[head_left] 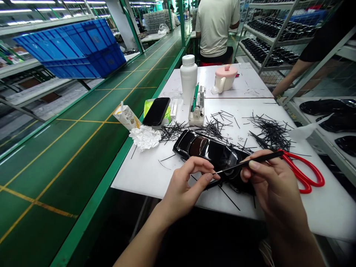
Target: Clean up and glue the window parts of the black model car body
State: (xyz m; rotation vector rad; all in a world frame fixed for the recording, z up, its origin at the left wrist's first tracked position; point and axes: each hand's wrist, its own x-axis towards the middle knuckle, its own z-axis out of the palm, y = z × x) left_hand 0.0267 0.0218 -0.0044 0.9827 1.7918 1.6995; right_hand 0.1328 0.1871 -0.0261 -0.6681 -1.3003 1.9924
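My right hand (271,178) is closed around a slim black-handled tool (260,158) whose thin metal tip points left. That tip meets the pinched fingertips of my left hand (190,181), where a thin black piece shows between thumb and fingers; part of it is hidden. Beneath and behind both hands lies a glossy black model car (214,150) on the white table (155,170). Red-handled scissors (306,170) rest to the right, partly behind my right hand. Thin black strips (271,129) are heaped at the back right, with more behind the car.
Crumpled tissue (145,137), a carton (127,115), a phone (157,111), a white bottle (188,78), a clear tray (196,116) and a lidded cup (226,78) stand farther back. A green conveyor (91,144) runs along the left. Racks (319,141) and a person's leg are at right; another person sits ahead.
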